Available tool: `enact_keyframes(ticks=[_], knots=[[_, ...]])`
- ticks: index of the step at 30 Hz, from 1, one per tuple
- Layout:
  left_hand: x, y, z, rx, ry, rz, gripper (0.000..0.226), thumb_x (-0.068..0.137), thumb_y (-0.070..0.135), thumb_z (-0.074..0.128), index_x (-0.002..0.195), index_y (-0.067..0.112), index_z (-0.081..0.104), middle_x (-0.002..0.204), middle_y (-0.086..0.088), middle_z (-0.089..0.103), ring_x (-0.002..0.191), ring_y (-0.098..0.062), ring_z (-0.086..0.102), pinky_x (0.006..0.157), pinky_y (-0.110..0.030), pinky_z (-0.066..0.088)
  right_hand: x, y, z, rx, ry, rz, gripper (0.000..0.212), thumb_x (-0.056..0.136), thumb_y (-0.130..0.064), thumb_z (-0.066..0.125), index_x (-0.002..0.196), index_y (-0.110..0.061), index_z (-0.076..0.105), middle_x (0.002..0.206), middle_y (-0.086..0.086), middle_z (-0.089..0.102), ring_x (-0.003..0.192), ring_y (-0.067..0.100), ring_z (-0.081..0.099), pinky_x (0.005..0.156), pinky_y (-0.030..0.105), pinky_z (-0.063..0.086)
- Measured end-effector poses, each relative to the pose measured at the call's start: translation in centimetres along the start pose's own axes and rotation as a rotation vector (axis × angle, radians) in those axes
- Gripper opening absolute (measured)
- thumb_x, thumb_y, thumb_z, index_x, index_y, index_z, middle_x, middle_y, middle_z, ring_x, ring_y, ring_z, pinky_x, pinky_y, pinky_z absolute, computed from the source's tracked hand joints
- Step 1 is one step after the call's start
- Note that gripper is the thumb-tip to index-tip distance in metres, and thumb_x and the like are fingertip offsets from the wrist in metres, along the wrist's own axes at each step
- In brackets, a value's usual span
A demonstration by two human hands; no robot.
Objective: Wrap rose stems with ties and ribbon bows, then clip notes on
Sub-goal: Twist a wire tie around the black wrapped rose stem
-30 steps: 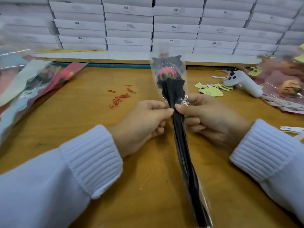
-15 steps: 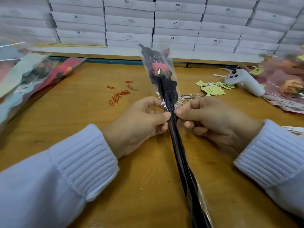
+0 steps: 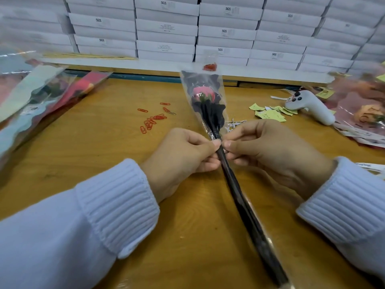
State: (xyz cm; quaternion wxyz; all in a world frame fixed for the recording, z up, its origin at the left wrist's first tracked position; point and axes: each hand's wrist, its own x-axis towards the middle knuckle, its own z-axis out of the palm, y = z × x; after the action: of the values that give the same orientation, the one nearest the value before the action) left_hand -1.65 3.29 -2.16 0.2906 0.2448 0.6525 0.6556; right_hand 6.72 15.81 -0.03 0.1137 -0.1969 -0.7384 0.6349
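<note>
A pink rose in black paper inside a clear sleeve (image 3: 205,97) points away from me, its long black stem (image 3: 239,197) running down to the lower right. My left hand (image 3: 179,155) and my right hand (image 3: 273,147) pinch the stem from either side just below the flower, thumbs almost touching. Whatever sits between the fingertips is too small to make out. Red paper clips (image 3: 153,119) lie scattered left of the rose. Yellow notes (image 3: 269,112) lie to the right.
Wrapped roses are piled at the left (image 3: 35,97) and at the right (image 3: 362,105). A white glue gun (image 3: 310,105) lies by the notes. Stacked white boxes (image 3: 166,28) line the back of the wooden table (image 3: 187,236). Silver ties (image 3: 236,123) lie behind my right hand.
The rose head has swung left and back again towards upright. Both hands have stayed pinched on the stem at the same spot.
</note>
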Motion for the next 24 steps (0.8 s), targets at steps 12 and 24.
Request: enact_keyframes(ticks=[12, 24], knots=[[-0.16, 0.10, -0.01, 0.006, -0.069, 0.012, 0.019, 0.092, 0.007, 0.057, 0.081, -0.002, 0.069, 0.064, -0.004, 0.062, 0.056, -0.004, 0.060, 0.056, -0.014, 0.050, 0.24, -0.55, -0.54, 0.039, -0.166, 0.248, 0.013, 0.059, -0.021, 0.070, 0.050, -0.012, 0.066, 0.051, 0.005, 0.062, 0.039, 0.005, 0.057, 0.038, 0.013, 0.045], [0.00, -0.20, 0.07, 0.076, -0.009, 0.058, 0.017, 0.091, 0.006, 0.058, 0.079, -0.001, 0.068, 0.057, 0.002, 0.060, 0.053, -0.001, 0.058, 0.055, -0.013, 0.047, -0.15, -0.60, -0.26, -0.117, -0.185, 0.064, 0.014, 0.084, -0.008, 0.063, 0.071, -0.004, 0.065, 0.062, 0.008, 0.068, 0.052, 0.008, 0.064, 0.049, 0.014, 0.050]])
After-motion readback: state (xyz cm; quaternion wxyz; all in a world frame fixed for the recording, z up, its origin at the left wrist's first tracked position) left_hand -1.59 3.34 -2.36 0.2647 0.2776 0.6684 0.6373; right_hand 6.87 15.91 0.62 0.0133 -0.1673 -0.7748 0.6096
